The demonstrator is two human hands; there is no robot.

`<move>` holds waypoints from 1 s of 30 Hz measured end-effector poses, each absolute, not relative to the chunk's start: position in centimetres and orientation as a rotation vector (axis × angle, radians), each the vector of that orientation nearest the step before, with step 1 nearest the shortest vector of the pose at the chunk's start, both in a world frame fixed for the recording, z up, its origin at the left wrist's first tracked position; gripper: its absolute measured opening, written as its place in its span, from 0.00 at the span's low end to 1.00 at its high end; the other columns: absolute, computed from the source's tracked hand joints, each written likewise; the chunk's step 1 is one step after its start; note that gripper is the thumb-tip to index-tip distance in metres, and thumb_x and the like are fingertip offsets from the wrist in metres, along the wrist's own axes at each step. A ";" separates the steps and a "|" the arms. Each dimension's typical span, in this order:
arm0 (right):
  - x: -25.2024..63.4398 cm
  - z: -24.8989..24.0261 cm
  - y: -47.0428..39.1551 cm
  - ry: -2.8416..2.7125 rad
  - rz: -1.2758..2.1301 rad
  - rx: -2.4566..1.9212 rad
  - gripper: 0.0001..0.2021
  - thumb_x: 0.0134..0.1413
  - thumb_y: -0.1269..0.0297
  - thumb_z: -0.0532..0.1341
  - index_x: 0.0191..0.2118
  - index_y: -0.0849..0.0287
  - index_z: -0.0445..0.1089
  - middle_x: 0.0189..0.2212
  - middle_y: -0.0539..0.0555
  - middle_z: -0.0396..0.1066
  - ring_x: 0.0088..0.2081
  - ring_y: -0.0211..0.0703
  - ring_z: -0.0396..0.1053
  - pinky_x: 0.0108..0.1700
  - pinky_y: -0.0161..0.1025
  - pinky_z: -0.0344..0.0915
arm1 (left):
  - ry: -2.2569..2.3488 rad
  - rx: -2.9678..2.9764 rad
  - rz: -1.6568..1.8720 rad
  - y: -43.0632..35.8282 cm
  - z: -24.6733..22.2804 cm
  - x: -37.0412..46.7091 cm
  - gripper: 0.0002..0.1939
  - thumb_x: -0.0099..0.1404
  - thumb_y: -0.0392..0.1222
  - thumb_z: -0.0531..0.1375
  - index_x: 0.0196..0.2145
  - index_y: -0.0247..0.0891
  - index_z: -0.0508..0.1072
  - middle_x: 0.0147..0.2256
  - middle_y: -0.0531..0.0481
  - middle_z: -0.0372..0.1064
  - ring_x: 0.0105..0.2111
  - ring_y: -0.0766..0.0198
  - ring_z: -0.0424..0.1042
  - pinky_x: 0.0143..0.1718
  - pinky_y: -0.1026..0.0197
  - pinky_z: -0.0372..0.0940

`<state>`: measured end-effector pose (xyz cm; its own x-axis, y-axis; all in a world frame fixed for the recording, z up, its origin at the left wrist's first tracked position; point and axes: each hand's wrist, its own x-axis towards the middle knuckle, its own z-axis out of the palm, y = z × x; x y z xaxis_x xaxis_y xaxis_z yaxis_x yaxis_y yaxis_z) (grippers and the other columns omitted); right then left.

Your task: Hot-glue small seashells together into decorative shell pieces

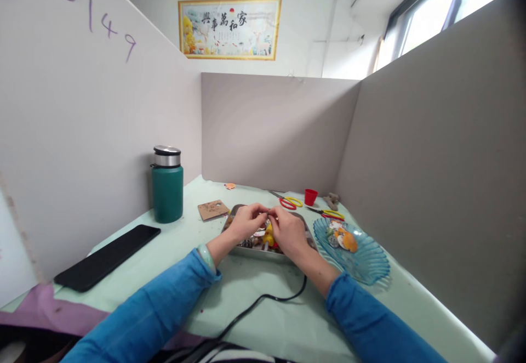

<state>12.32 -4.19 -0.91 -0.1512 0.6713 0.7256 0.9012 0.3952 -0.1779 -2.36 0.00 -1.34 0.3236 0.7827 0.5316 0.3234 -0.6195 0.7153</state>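
My left hand (246, 221) and my right hand (288, 231) meet above a metal tray (250, 250), fingertips pinched together on a tiny item (269, 213) that is too small to identify. The tray holds small pieces, among them a yellow one (268, 237) just below my fingers. Both arms wear blue sleeves, and a pale green bangle (205, 257) circles my left wrist.
A blue glass dish (365, 267) with small trinkets lies right of the tray. Behind are two pairs of scissors (291, 202) (331, 214), a red cap (310, 197) and a brown card (212, 209). A green flask (167, 185) and black phone (107, 256) stand left. A black cable (263, 302) crosses the front. Partition walls enclose three sides.
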 end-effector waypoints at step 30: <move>12.4 -0.8 -4.2 -1.892 -0.390 -1.240 0.05 0.56 0.68 0.54 0.34 0.59 0.67 0.28 0.51 0.71 0.30 0.39 0.67 0.31 0.34 0.54 | 0.955 2.069 1.279 0.2 -1.6 -2.1 0.12 0.55 0.38 0.56 0.37 0.34 0.73 0.28 0.50 0.72 0.26 0.67 0.70 0.29 0.66 0.66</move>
